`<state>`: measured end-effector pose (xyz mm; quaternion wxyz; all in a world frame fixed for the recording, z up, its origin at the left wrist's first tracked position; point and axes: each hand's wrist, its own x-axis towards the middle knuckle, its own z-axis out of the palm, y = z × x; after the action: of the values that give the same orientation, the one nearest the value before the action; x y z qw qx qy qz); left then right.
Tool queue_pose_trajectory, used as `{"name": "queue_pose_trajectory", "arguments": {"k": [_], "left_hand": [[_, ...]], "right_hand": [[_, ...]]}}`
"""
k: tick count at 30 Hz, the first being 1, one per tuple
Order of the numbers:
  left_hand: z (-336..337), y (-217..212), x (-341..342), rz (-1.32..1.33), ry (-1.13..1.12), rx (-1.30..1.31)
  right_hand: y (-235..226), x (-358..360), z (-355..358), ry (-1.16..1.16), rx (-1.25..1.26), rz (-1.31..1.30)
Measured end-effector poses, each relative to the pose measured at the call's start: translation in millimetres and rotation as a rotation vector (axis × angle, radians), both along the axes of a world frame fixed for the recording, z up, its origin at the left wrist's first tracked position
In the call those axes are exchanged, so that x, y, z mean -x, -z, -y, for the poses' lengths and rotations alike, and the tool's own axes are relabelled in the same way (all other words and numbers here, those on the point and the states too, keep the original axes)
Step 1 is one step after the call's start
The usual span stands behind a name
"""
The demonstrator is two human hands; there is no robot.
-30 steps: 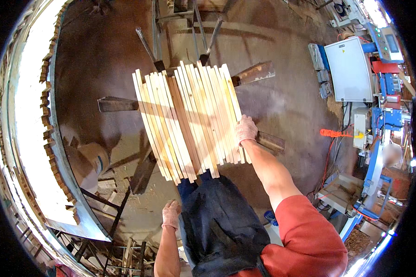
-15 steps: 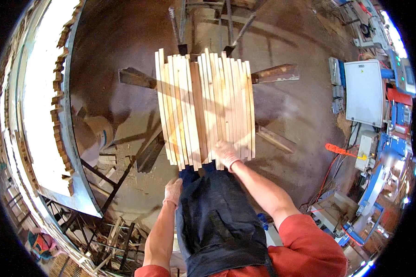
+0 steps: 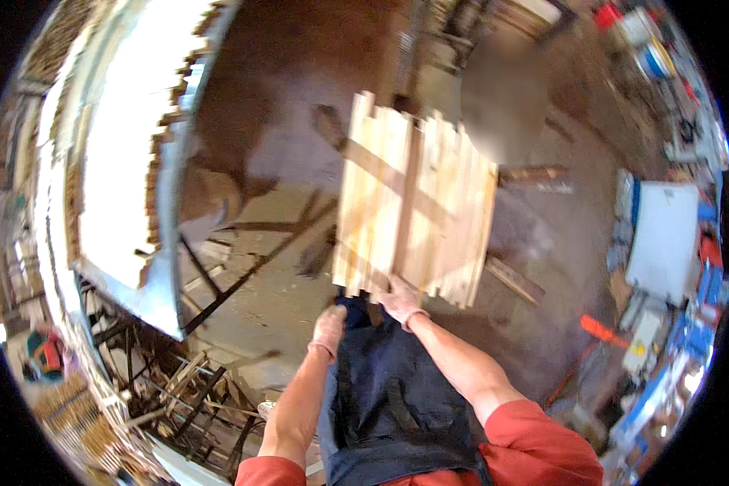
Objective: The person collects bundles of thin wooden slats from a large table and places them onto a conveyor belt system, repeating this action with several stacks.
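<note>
Right now, pale wooden slats point(image 3: 449, 211) are lying side by side in front of the person, their long edges running away from the body and their ends forming an uneven line. A darker brown strip point(image 3: 407, 211) is running between two groups of them, and shadow bands are crossing the wood. Dark support arms point(image 3: 514, 279) are sticking out around the slats, above the brown floor point(image 3: 543, 324). The right hand point(image 3: 399, 300), wearing a pale glove, is touching the near ends close to that strip; whether its fingers are gripping or merely pressing, I cannot tell. The left hand point(image 3: 328, 326), also gloved, is hanging just short of the near left corner, beside the dark apron point(image 3: 397, 405); blur is hiding its fingers, so it may be loosely curled, though I cannot be sure. To the left, a metal-edged bench point(image 3: 160, 300) is carrying wooden pieces; far right, a white cabinet point(image 3: 664, 243) is standing near an orange-red object point(image 3: 603, 332).
</note>
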<state>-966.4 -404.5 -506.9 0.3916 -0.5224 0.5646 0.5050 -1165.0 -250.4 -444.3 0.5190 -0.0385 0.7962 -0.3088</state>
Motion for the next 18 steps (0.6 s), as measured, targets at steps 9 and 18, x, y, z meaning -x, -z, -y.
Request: {"name": "queue_pose_trajectory", "arguments": {"k": [9,18], "left_hand": [[4.1,-104.5,-195.2,-0.252,0.548,0.529],[42.8,-107.5,-375.0,-0.064,0.298,0.413]], "right_hand": [[1.2,23.5,-80.9,-1.056,-0.069,-0.337],[-7.1,-34.9,-90.2,-1.050,-0.418,-0.313]]}}
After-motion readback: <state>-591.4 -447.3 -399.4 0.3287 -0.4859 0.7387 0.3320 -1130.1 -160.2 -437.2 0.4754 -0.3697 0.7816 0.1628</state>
